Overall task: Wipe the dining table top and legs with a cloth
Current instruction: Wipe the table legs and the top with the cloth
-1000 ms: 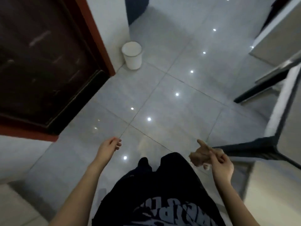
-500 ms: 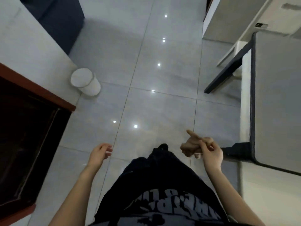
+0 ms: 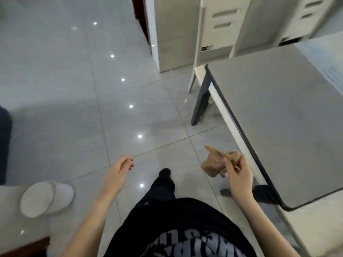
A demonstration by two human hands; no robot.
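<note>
My right hand (image 3: 239, 175) grips a crumpled tan cloth (image 3: 215, 163), held just left of the dining table's near edge. The dining table (image 3: 282, 115) has a grey top with a dark rim and fills the right side. One dark leg (image 3: 201, 101) slants down to the floor at its far corner, and another dark leg (image 3: 263, 193) shows under the near corner. My left hand (image 3: 119, 170) hangs loosely open over the floor tiles, holding nothing.
A white waste bin (image 3: 44, 197) stands on the floor at the lower left. A pale chair (image 3: 213, 34) sits at the table's far end, with a light cabinet (image 3: 172, 34) behind it. Glossy grey tiles cover the floor.
The view has swung to the right: the dark door has left the frame, the bin has slid to the lower left, and the table now fills the right side. My right hand still holds the cloth.
</note>
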